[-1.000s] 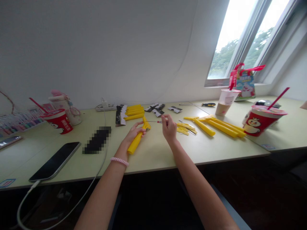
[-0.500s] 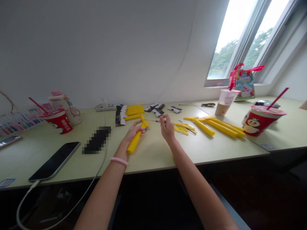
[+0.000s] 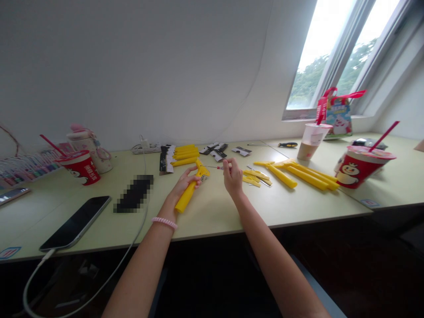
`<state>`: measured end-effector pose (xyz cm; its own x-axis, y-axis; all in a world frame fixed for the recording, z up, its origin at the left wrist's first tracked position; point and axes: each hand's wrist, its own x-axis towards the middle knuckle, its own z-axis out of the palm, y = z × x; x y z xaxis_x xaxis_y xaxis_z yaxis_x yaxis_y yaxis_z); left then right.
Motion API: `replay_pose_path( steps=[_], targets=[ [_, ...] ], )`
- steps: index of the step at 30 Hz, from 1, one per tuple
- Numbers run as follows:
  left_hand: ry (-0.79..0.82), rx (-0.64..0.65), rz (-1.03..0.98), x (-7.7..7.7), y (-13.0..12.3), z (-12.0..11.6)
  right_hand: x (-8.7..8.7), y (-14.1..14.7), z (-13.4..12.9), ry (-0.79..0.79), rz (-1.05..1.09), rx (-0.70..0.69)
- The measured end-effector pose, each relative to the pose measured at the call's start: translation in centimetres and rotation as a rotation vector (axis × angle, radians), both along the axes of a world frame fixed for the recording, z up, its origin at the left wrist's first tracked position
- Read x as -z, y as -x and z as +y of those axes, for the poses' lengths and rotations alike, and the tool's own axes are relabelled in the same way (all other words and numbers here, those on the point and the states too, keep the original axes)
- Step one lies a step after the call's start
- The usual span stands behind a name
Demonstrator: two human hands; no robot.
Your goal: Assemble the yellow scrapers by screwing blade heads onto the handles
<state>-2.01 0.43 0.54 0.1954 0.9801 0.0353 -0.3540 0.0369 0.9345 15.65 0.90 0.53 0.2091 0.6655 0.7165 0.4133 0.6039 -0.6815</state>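
Observation:
My left hand (image 3: 183, 182) is wrapped round the handle of a yellow scraper (image 3: 186, 198), tilted with its head up and to the right. A silvery patch shows on the scraper's head near my thumb. My right hand (image 3: 233, 176) is closed round a small screwdriver (image 3: 220, 168), whose thin shaft points left at the scraper's head. Whether the tip touches the head, I cannot tell. Just right of my right hand lie flat yellow pieces (image 3: 252, 180) with some metal strips. Further right rest several more yellow scrapers (image 3: 281, 175).
Behind my left hand lie yellow handles (image 3: 185, 153) and black-and-white cards (image 3: 217, 150). A longer screwdriver (image 3: 287, 145) lies at the back. Drinks stand at left (image 3: 84, 170) and right (image 3: 359, 170), beside a clear cup (image 3: 310, 143). A phone (image 3: 76, 223) with a cable is at front left.
My right hand and the screwdriver have shifted slightly to the right. The scraper's head has turned a little in my left hand, which stays in about the same place.

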Motion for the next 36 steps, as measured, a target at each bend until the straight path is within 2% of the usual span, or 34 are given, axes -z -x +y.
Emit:
replay_pose_path(
  steps=[7,13,20,25,31,36],
  targets=[
    [0.011,0.005,-0.007,0.12,0.02,0.06,0.03,0.01,0.1,-0.065,0.014,0.011],
    [0.017,0.009,-0.004,0.0,-0.1,-0.03,-0.07,0.11,-0.23,-0.002,-0.012,0.033],
    [0.023,-0.007,-0.011,-0.21,-0.11,-0.22,-0.01,-0.02,-0.04,-0.072,-0.032,-0.017],
    [0.044,0.003,-0.001,-0.31,-0.2,-0.33,-0.17,0.03,-0.05,-0.027,0.024,-0.089],
    [0.015,0.01,0.016,-0.15,-0.12,-0.21,-0.01,-0.14,-0.03,0.031,-0.013,-0.02],
    [0.005,0.027,0.01,0.12,0.0,0.02,0.12,-0.2,0.14,-0.024,-0.01,0.007]
  ],
)
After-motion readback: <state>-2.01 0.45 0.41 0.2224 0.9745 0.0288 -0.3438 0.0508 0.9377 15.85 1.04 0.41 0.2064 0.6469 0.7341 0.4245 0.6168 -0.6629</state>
